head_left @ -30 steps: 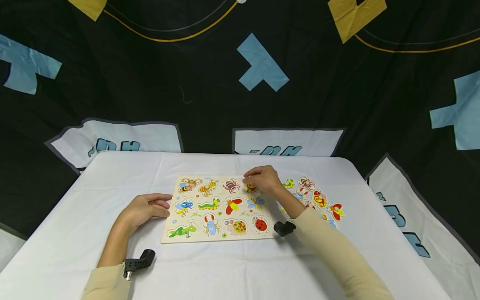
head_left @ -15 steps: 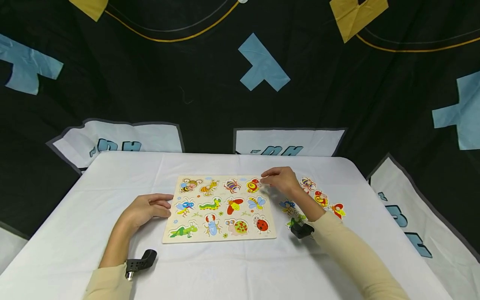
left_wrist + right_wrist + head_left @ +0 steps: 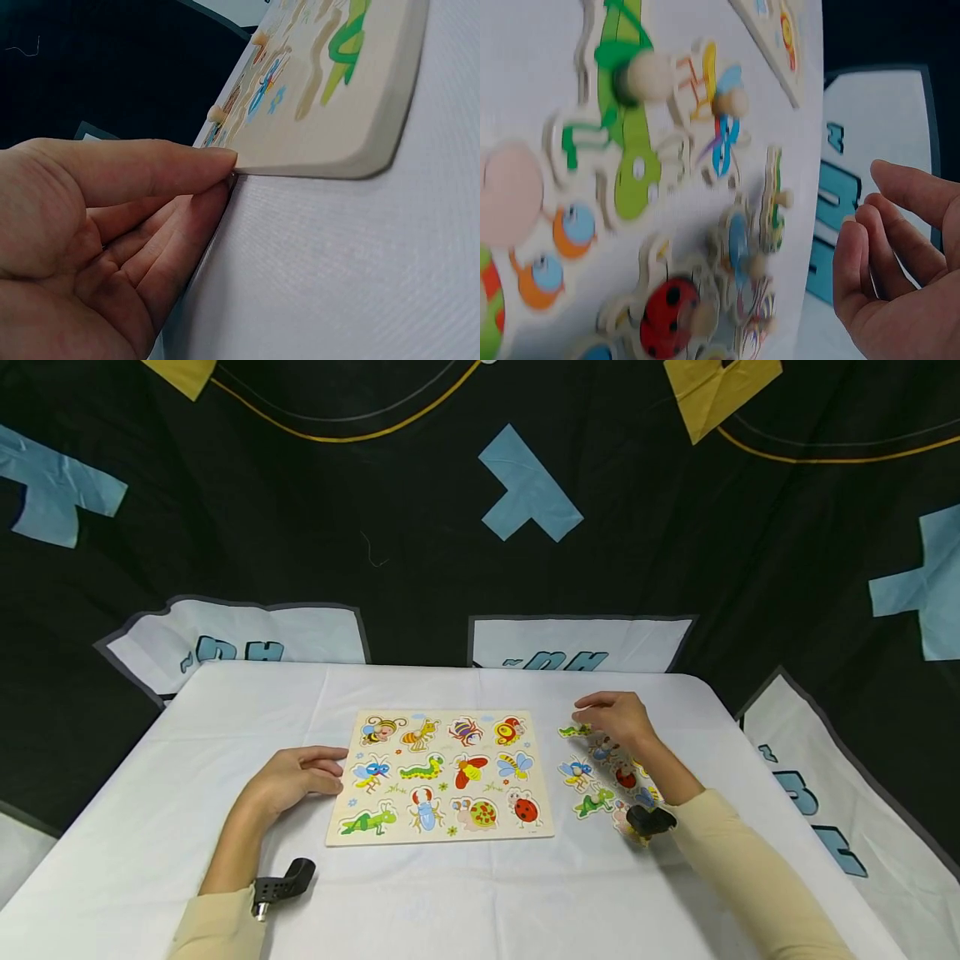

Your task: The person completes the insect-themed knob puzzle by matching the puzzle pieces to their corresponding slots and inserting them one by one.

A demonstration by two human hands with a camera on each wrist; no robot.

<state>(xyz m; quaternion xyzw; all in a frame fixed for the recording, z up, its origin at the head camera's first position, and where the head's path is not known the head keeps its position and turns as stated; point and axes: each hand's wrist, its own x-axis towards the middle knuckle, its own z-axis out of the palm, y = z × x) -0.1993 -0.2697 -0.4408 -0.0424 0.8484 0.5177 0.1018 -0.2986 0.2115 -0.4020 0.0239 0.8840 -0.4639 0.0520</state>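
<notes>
My left hand (image 3: 294, 782) rests at the left edge of a wooden peg puzzle board (image 3: 442, 839) printed with insects. In the left wrist view, its fingertips (image 3: 217, 161) touch the board's edge (image 3: 322, 169). My right hand (image 3: 618, 720) hovers over loose puzzle pieces right of the board. The right wrist view shows its fingers loosely bent, with nothing between them. Nearest to it lies a caterpillar piece (image 3: 575, 731); a mosquito-like piece (image 3: 576, 772), a grasshopper piece (image 3: 594, 802) and a ladybird piece (image 3: 667, 315) lie closer. My right hand and forearm partly hide the other pieces.
A white cloth (image 3: 405, 902) covers the table. Round wooden knobs (image 3: 649, 75) stand up from the loose pieces. Black wrist cameras (image 3: 651, 820) are worn on both arms. Behind the table hangs a dark curtain (image 3: 420, 527) with blue and yellow shapes.
My right hand has moved right, from the board's upper right picture to above the loose pieces, uncovering the red and yellow insect there. My left hand has stayed at the board's edge.
</notes>
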